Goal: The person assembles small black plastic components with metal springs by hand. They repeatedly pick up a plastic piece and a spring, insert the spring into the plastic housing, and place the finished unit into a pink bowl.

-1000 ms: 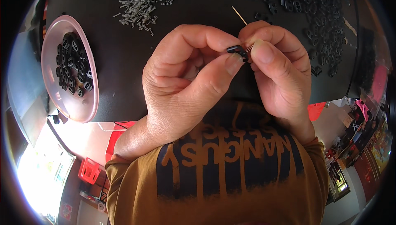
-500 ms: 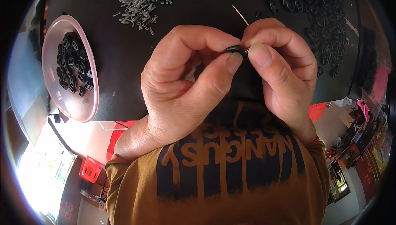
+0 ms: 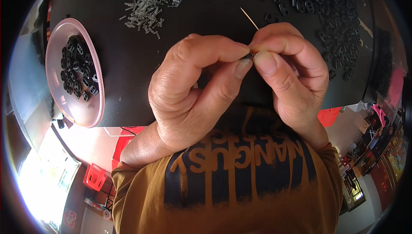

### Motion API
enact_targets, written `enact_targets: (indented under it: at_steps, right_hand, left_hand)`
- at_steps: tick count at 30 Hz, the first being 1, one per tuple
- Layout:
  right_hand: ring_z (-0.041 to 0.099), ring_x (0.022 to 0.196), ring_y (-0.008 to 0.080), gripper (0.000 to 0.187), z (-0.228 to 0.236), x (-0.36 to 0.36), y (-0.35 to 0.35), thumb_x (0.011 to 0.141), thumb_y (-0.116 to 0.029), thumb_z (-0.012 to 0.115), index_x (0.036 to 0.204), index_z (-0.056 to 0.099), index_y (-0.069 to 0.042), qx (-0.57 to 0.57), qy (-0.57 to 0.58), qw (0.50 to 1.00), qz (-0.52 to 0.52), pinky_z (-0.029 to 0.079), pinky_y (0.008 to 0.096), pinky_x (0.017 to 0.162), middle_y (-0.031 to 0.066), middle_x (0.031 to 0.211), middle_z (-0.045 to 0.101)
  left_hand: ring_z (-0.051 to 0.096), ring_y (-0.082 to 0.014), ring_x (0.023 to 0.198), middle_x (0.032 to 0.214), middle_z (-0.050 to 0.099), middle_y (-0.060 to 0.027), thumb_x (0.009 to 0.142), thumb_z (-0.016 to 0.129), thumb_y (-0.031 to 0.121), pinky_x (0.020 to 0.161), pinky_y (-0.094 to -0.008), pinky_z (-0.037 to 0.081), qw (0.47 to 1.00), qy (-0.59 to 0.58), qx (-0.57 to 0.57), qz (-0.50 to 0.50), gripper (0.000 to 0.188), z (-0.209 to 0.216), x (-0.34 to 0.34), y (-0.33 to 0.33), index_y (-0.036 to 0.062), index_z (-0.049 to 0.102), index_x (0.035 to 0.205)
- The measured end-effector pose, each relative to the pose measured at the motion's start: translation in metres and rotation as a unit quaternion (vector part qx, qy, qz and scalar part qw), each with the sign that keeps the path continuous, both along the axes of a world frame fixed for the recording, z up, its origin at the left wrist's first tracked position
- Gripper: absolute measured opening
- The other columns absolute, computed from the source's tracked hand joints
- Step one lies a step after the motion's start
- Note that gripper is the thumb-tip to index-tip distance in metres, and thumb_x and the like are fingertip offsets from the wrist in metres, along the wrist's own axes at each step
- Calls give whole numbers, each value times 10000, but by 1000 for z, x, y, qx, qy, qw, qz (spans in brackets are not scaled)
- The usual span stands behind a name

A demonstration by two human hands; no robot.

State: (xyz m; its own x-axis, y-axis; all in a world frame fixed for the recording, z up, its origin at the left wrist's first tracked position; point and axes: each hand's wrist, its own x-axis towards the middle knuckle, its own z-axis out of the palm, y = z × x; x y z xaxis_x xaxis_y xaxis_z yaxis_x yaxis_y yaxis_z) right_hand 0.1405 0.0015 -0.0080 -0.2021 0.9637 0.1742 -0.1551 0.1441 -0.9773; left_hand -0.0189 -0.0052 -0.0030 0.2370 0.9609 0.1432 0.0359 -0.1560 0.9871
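My left hand [image 3: 195, 81] is closed in a pinch, thumb against forefinger, on a small black plastic cord lock piece [image 3: 248, 56], now nearly hidden by the fingertips. My right hand [image 3: 292, 64] meets it tip to tip. Between its thumb and forefinger it pinches a tiny metal spring [image 3: 253, 54], of which a few coils show against the black piece. A thin wooden toothpick [image 3: 249, 18] sticks out past the right forefinger, pointing away from me; its other end is hidden in the hand.
A pink-rimmed bowl [image 3: 101, 84] with black cord locks stands at the left edge of the dark table [image 3: 124, 75]. A heap of springs [image 3: 154, 2] lies at the far middle. Loose black cord lock parts [image 3: 326, 11] spread over the far right.
The fingertips have drawn closer together. The black piece, plainly visible before, is now mostly covered by my left fingers. My right hand has shifted slightly left with the toothpick.
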Motion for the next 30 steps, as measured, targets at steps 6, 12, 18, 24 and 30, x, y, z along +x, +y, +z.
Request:
enact_targets:
  at_steps: [6,12,18,24,30]
  right_hand:
    - [490,735,86,138,-3,5,1,810,36,528,946,549,28,60,-37,997,-11,411,196,644,127,940,528]
    - [472,677,64,144,0,6,-1,802,48,534,943,552,26,76,-70,994,-22,394,170,591,127,934,530]
    - [444,646,50,121,2,5,0,795,42,546,913,564,24,58,-62,996,-26,365,165,553,119,911,536]
    - [440,641,54,114,3,6,-2,791,31,559,904,569,17,43,-68,997,-12,363,173,550,110,875,540]
    - [480,710,79,94,3,3,-3,795,31,560,888,574,24,15,-46,999,-3,390,183,605,103,874,540]
  left_hand:
    - [533,-111,665,887,533,-107,867,498,68,595,-228,466,996,-68,-29,-52,176,-1,-4,1,13,460,1030]
    - [538,-124,670,914,526,-109,857,487,44,605,-236,470,990,-120,-56,-44,199,-1,-3,-1,13,460,1051]
    - [542,-105,668,878,517,-77,827,516,10,599,-206,461,985,-124,-119,-29,249,5,0,-2,17,458,1069]
    - [538,-89,669,885,519,-79,798,516,-62,604,-197,454,998,-32,-38,-26,267,3,-4,-4,28,466,1045]
    - [527,-63,633,765,564,-37,734,584,-103,548,-172,426,999,-26,-27,23,252,0,3,-4,-7,536,962]
